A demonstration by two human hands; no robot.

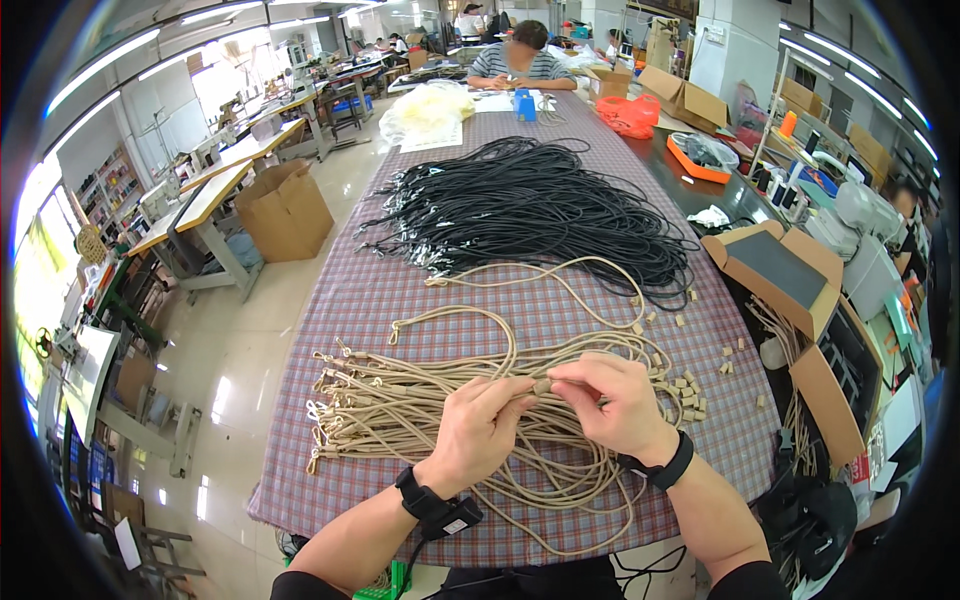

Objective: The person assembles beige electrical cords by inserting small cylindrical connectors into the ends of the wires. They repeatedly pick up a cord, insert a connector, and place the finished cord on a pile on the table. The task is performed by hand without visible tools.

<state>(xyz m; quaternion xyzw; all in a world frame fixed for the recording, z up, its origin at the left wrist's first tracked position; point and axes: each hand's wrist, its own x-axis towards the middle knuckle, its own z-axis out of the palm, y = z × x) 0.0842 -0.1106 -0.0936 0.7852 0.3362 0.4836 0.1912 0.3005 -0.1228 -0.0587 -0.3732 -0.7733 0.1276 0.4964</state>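
Observation:
My left hand and my right hand meet over a heap of tan cords. Between their pinched fingertips sits a small tan cord stopper, gripped from both sides. Any cord running through it is mostly hidden by my fingers. Metal snap hooks end the tan cords on the left, while their loops spread to the right beneath my hands. Several loose tan stoppers lie on the checked tablecloth just past my right hand. Each of my wrists wears a black band.
Beyond the tan heap lies a large pile of black cords with metal hooks. An open cardboard box and an orange tray stand at the right. Another person sits at the far end, near a blue object and pale bundled material.

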